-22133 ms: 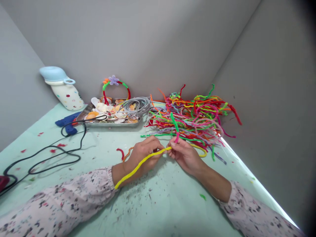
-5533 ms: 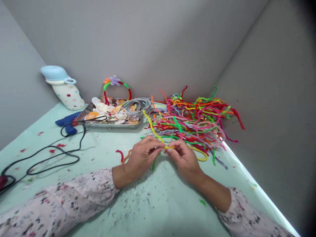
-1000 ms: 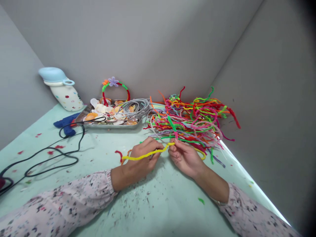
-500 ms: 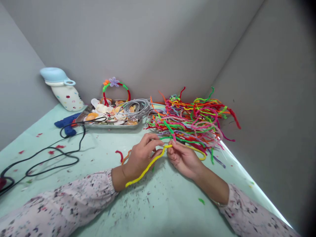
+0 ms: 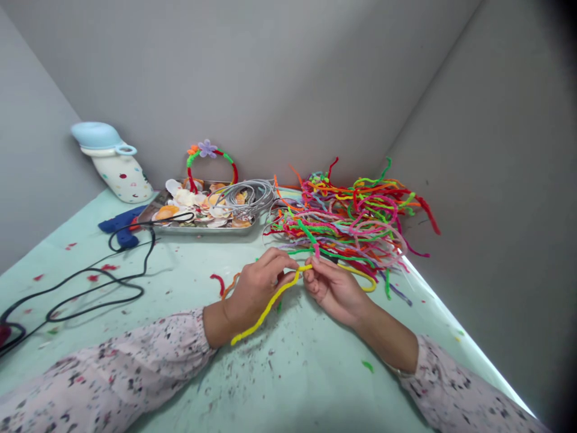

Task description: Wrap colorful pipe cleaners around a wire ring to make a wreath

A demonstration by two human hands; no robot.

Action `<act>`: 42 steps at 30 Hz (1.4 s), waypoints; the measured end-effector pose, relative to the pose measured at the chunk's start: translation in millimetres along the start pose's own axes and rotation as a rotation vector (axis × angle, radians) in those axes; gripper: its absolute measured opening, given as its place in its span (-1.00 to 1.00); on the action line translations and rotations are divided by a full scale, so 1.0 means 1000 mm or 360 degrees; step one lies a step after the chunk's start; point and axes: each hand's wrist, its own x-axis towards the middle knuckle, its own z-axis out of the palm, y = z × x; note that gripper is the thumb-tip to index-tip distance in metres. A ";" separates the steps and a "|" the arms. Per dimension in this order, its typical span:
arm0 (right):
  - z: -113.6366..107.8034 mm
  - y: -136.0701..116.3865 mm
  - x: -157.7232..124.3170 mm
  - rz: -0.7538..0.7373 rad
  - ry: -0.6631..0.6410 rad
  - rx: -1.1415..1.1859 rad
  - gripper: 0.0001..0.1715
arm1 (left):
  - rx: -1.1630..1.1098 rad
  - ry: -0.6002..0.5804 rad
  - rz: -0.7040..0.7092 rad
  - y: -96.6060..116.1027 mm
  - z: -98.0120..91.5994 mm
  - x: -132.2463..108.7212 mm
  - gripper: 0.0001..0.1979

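A yellow pipe cleaner [image 5: 265, 314] runs between my hands, its long free end hanging down over my left wrist. My left hand [image 5: 258, 284] pinches it with thumb and fingertips near its upper bend. Just to the right, my right hand [image 5: 334, 290] has thumb and forefinger closed on the yellow end, the other fingers curled in. Out of the top of that pinch sticks a green and pink pipe cleaner piece [image 5: 308, 233]. A yellow loop [image 5: 367, 278] shows behind my right hand; whether it joins the held piece is hidden.
A heap of coloured pipe cleaners [image 5: 347, 216] lies behind my hands. Left of it are a metal tray [image 5: 202, 231] of shells, coiled grey wire [image 5: 252, 195], and a flower-topped hoop [image 5: 235, 171]. Further left: a blue glue gun [image 5: 121, 222], black cord [image 5: 85, 273], and bottle [image 5: 119, 174].
My left fingertips have closed in on the yellow pipe cleaner near its bend. Its hanging end has shifted slightly down and right. My right hand stays almost still.
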 end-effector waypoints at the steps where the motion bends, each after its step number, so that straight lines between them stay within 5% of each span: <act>1: 0.000 0.000 0.000 -0.0003 0.0001 -0.0005 -0.90 | -0.0018 0.0000 0.0006 0.000 0.000 0.000 -0.89; 42: 0.000 0.002 -0.002 -0.0051 0.0041 -0.0206 -0.83 | -0.0131 -0.0062 -0.0336 0.013 -0.001 0.005 -0.93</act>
